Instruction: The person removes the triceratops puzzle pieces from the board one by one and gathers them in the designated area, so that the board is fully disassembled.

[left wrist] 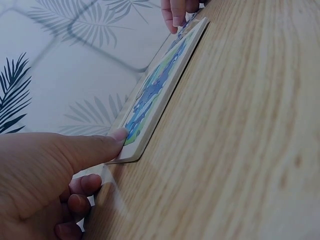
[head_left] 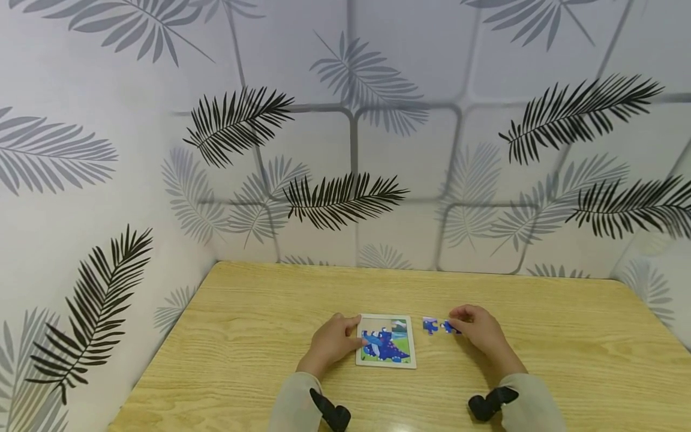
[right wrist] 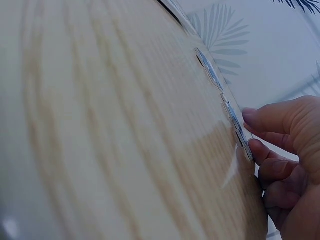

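Note:
A square jigsaw puzzle tray [head_left: 412, 348] with a pale wooden rim lies on the table, its picture a blue dinosaur on green. My left hand [head_left: 333, 343] grips its left side, the thumb [left wrist: 102, 150] lying over the rim and the other fingers curled at the edge. To the right of the tray is a loose puzzle piece [head_left: 430, 325], blue and pale purple. Beside that one, my right hand [head_left: 481, 330] holds a second blue puzzle piece [right wrist: 235, 122] between thumb and fingers, low at the tabletop. The hand partly covers this piece in the head view.
The wood-grain table [head_left: 259, 318] ends at a wall [head_left: 399, 234] printed with grey and black leaves. Bare board shows in the upper left part of the tray. Black wrist straps [head_left: 330, 411] sit over both pale sleeves [head_left: 531, 402].

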Demonstrator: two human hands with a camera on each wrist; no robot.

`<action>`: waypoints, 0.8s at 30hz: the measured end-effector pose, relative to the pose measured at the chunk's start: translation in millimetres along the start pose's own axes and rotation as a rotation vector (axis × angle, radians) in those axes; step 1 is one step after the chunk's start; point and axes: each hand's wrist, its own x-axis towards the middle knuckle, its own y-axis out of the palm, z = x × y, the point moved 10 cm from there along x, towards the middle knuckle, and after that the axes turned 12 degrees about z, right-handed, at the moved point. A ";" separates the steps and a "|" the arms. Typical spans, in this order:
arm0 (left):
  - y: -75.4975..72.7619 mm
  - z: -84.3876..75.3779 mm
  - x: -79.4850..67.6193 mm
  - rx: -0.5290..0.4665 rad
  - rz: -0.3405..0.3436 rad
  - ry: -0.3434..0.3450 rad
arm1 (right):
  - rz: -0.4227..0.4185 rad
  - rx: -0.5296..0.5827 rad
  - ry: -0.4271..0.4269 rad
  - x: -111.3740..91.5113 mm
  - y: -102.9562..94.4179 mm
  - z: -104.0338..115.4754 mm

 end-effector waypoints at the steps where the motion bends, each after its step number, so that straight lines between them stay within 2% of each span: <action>1: 0.1 -0.1 0.4 0.001 0.000 0.001 | -0.002 0.002 0.002 0.1 -0.5 -0.3; 17: 0.1 0.3 1.1 -0.004 -0.009 0.006 | -0.028 0.150 0.031 -1.4 -5.8 -7.7; 24: 0.6 0.5 1.2 0.000 -0.008 0.003 | -0.041 0.137 -0.024 -2.6 -8.4 4.9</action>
